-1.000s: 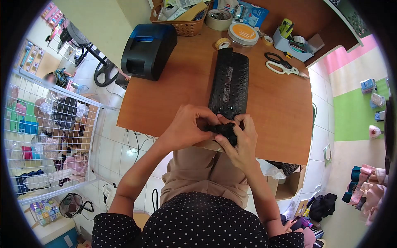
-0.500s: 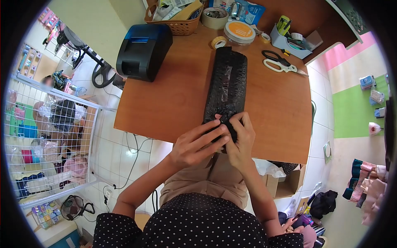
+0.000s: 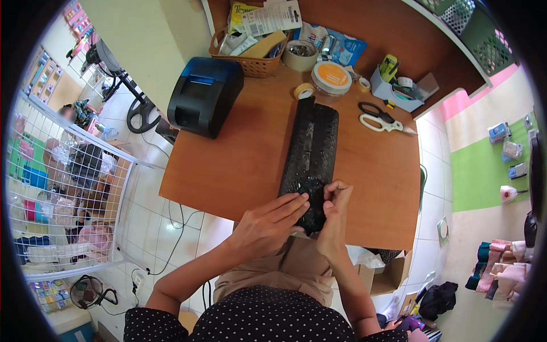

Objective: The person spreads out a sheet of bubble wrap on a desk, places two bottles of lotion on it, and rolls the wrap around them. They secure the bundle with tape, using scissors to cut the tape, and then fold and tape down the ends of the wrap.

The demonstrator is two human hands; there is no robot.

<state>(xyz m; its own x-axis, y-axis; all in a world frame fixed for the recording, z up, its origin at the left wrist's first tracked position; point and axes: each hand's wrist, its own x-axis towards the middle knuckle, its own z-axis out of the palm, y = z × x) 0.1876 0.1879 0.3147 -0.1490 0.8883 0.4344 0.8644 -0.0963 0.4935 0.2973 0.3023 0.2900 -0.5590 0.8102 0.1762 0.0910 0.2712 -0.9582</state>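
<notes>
- Desk (image 3: 370,176), wood-toned; carries all entries below.
- Printer (image 3: 205,97), black, blue-topped; at the left edge, toward the far left corner.
- Black parcel (image 3: 312,137), long, wrapped; lies lengthwise from mid-desk to the near edge, its near end at that edge.
- Basket (image 3: 259,67), brown, filled; along the far edge, left of centre.
- Left hand (image 3: 268,222); fingers straight and close together, tips on the parcel's near end. Thumb mostly hidden; whether it grips cannot be told. Best kept flat, pressing evenly.
- Right hand (image 3: 335,219); fingers curled, thumb near them, at the parcel's right side. A pinch cannot be confirmed. Serves well as a side stop, keeping the parcel straight.
- Tray (image 3: 394,96), pale, holding small tools; far right corner.
- Scissors (image 3: 383,119); near the right edge.
- Tub (image 3: 331,77), orange-topped; toward the far edge.
- Crumpled wrap (image 3: 314,215), on the near end; best smoothed outward, without tugging.
- Tape roll (image 3: 303,91), yellowish; just beyond the parcel's far end.
</notes>
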